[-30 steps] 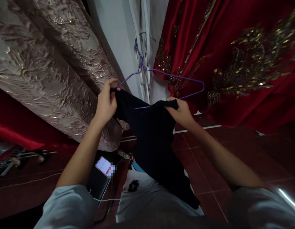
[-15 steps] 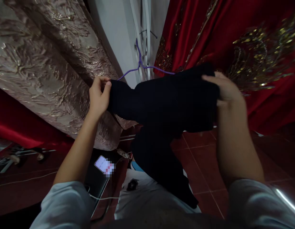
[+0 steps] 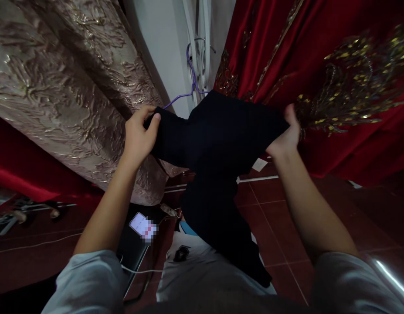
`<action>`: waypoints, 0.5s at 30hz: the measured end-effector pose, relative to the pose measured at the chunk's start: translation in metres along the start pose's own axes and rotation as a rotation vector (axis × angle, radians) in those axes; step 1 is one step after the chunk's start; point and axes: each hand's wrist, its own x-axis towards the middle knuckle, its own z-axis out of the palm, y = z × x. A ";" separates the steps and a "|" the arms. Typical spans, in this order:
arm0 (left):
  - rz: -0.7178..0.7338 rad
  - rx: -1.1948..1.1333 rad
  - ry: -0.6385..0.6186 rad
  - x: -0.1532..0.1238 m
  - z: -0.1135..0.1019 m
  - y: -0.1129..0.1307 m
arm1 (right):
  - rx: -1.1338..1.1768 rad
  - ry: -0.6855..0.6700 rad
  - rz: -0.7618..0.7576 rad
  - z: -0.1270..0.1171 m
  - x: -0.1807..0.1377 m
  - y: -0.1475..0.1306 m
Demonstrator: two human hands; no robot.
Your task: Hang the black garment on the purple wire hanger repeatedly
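A dark, nearly black garment (image 3: 221,135) is spread sideways between my two hands, and its lower part drapes over my lap. Pinched between thumb and fingers of my left hand (image 3: 139,131) is the garment's left end. My right hand (image 3: 285,137) is at the right end, thumb raised, its other fingers partly hidden under the cloth. A purple hanger (image 3: 193,83) shows behind the garment's top edge, its hook upward near a white metal rack (image 3: 205,52). The cloth hides the hanger's right arm.
A pinkish textured fabric (image 3: 74,87) hangs on the left, and red fabric with gold sequins (image 3: 335,87) on the right. Beside my lap, a lit phone (image 3: 141,224) lies on a dark surface, with a white cable (image 3: 143,272) nearby. The floor has red tiles (image 3: 270,222).
My right hand has turned and shifted a little left and down, thumb now raised. The garment's right end has narrowed, covering more of the hanger's right arm. The left hand moved slightly right.
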 end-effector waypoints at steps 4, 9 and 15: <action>-0.019 0.022 0.027 0.007 0.007 0.000 | 0.233 -0.001 0.065 -0.001 0.020 -0.012; 0.006 0.072 0.093 0.014 0.010 -0.027 | 0.023 0.032 0.084 0.037 0.012 -0.038; -0.003 -0.221 0.020 -0.001 -0.004 -0.039 | 0.218 -0.711 0.300 0.055 -0.032 -0.026</action>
